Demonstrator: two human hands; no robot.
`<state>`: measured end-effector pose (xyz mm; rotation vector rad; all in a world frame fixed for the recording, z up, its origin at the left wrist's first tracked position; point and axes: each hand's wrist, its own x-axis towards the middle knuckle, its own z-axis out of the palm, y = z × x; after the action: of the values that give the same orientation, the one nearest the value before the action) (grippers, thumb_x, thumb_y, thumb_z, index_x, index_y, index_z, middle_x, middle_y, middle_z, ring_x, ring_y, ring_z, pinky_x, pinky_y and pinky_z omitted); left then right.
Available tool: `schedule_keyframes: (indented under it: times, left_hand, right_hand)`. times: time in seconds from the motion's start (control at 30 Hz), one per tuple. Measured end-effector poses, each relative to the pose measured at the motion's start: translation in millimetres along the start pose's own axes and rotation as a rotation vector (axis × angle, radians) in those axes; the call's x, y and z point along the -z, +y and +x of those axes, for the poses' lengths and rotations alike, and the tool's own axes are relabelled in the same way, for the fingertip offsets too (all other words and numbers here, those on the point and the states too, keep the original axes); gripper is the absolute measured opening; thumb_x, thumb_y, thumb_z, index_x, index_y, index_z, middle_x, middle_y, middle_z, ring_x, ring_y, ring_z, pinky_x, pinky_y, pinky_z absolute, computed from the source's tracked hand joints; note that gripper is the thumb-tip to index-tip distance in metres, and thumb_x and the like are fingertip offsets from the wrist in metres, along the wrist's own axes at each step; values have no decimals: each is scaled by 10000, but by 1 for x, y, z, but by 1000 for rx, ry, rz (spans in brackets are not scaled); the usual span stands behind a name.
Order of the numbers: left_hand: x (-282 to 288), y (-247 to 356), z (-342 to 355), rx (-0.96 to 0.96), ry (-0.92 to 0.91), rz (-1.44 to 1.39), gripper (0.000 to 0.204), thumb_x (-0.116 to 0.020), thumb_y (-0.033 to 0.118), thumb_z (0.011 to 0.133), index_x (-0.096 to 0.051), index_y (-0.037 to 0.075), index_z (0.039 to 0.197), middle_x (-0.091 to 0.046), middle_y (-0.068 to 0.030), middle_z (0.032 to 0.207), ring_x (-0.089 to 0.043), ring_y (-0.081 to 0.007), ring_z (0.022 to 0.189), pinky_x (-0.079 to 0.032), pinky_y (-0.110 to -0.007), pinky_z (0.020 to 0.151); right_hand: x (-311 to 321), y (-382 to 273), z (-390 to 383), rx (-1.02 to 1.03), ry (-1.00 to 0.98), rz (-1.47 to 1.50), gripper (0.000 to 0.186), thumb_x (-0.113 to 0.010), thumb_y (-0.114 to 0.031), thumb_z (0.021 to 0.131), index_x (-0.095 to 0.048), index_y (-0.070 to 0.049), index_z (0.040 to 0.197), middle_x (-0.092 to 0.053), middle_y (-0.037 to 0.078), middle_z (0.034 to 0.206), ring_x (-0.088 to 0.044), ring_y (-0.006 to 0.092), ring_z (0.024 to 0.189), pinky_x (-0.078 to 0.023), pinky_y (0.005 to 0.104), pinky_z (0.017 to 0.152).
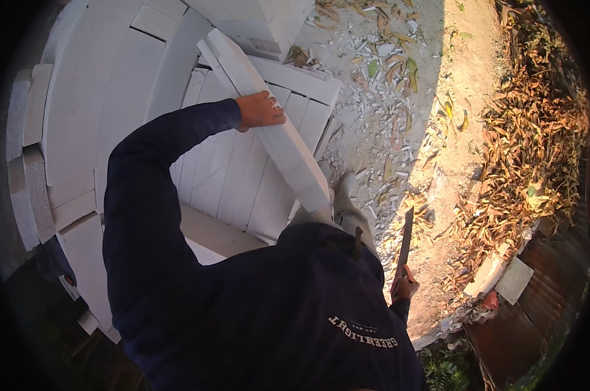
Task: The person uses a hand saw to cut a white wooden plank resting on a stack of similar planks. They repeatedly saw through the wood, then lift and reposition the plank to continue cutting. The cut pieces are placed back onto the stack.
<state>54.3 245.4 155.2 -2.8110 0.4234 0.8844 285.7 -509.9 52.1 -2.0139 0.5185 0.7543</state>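
Note:
My left hand [261, 111] is closed over the edge of a long white block [292, 153], with the fingers on its top face. The block lies slantwise, its far end toward the stacked blocks and its near end close to my legs. Beneath it is a layer of flat white blocks [226, 166] set side by side. Down at my right side, my right hand [406, 288] grips a handsaw [406, 244] with an orange-red handle. The saw's dark narrow blade points away from me, apart from the block.
Large white blocks [129, 85] are stacked at the left, and another white stack [256, 23] stands at the far side. White chips and leaves litter the ground [379, 98]. Dry leaves [516, 169] are heaped at the right, near rusty corrugated sheets [536, 300].

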Motion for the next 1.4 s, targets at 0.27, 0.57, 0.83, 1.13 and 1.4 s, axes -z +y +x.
schedule_keyframes:
  times: [0.27,0.57,0.83,1.13,1.4]
  left_hand:
    - [-16,-13,13,12,24,-9,774,-871,48,666,-522,175,1345,-635,-71,1311,-608,-299,1244,-430,-458,1094]
    - [-29,74,-9,1066,495,-62,687,-710,90,866,-470,115,1509,-552,-243,1430,-471,-347,1420,-289,-510,1221]
    - [-81,221,117,1724,1354,-1412,590,-501,447,1038,-601,-51,1337,-690,-344,1105,-654,-481,1062,-492,-541,969]
    - [-57,229,156,1906,1418,-1335,657,-476,540,1042,-599,-13,1375,-655,-328,1207,-567,-505,1185,-416,-546,1062]
    - [-29,242,143,1783,1534,-1330,804,-576,636,974,-556,-22,1435,-657,-338,1181,-564,-484,1191,-439,-496,1053]
  right_hand:
    - [4,22,12,142,-36,19,507,-478,135,797,-706,39,1240,-598,55,652,-451,111,387,-350,264,367]
    - [-81,-132,-50,716,-230,-412,336,-590,-5,872,-723,100,1162,-558,14,700,-478,66,622,-387,278,525]
    - [-119,-188,-150,1161,-576,-418,298,-625,-240,942,-698,49,947,-604,120,670,-511,128,572,-429,336,533]
    - [-156,-127,-184,1291,-810,-313,436,-570,-112,935,-621,20,1347,-699,269,926,-745,383,858,-561,425,718]
    - [-177,-110,-172,1292,-816,-452,504,-571,-109,920,-568,22,1407,-700,298,991,-708,457,904,-561,453,722]
